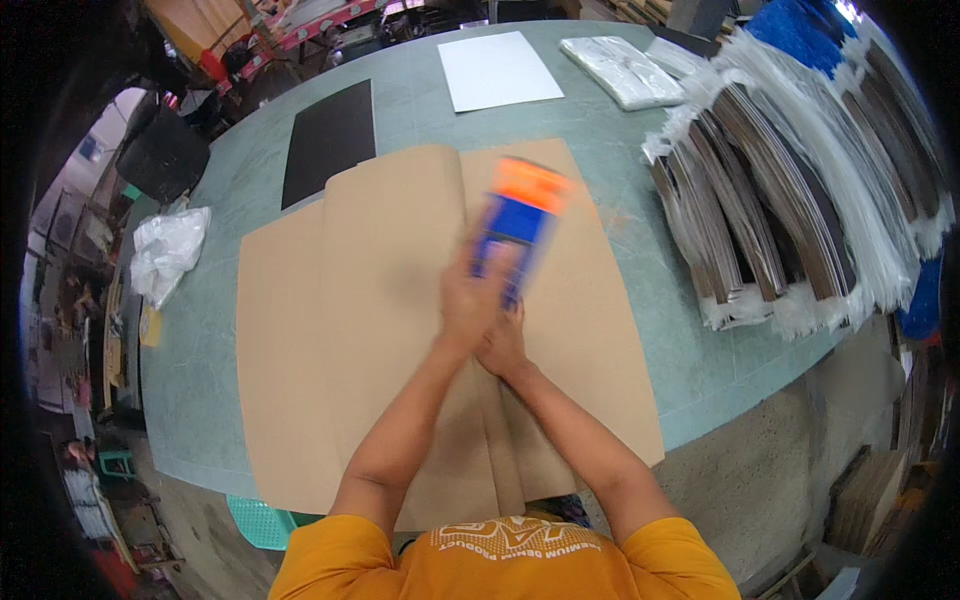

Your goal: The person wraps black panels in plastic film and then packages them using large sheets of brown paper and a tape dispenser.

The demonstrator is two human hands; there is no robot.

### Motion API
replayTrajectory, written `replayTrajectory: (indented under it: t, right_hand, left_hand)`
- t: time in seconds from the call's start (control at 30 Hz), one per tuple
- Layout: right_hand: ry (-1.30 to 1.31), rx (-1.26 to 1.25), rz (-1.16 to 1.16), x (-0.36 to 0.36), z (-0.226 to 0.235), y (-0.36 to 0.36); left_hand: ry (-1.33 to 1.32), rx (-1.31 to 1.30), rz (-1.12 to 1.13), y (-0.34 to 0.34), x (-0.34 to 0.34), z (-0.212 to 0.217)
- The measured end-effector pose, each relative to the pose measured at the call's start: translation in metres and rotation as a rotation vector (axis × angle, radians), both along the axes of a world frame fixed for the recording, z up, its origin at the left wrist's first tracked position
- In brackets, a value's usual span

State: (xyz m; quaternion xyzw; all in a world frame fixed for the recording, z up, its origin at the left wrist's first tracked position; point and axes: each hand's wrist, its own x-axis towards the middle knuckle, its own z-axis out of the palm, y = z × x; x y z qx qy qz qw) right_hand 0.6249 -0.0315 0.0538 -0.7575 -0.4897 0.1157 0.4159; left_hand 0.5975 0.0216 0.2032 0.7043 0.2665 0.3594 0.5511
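A large sheet of brown cardboard (pixel 400 225) lies on the table in front of me, with overlapping panels and a fold running down its middle. Over that fold, my left hand (pixel 470 300) is closed around a blue and orange hand-held tool (pixel 515 225). Motion blurs the tool, so its exact kind is unclear; its orange end points away from me. Close below the tool, partly behind my left hand, my right hand (pixel 504 345) is low over the cardboard. The fingers of that hand are mostly hidden.
On the green table (pixel 415 125) lie a black sheet (pixel 330 140), a white sheet (pixel 498 70) and a clear plastic packet (pixel 622 72). Plastic-wrapped stacks of dark panels (pixel 770 190) fill the right side. A crumpled plastic bag (pixel 168 252) sits at the left edge.
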Motion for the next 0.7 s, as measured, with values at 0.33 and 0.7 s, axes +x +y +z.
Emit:
replayTrajectory:
  t: [0.33,0.7]
  right_hand:
    - [0.573,0.118,0.024,0.049,0.051,0.036]
    - [0.336,-0.498,0.509,0.103,0.197,0.171]
  left_hand:
    - [-0.17,0.377,0.376,0.077,-0.046,-0.11]
    - [-0.044,0.567,0.33,0.084,-0.053,-0.089]
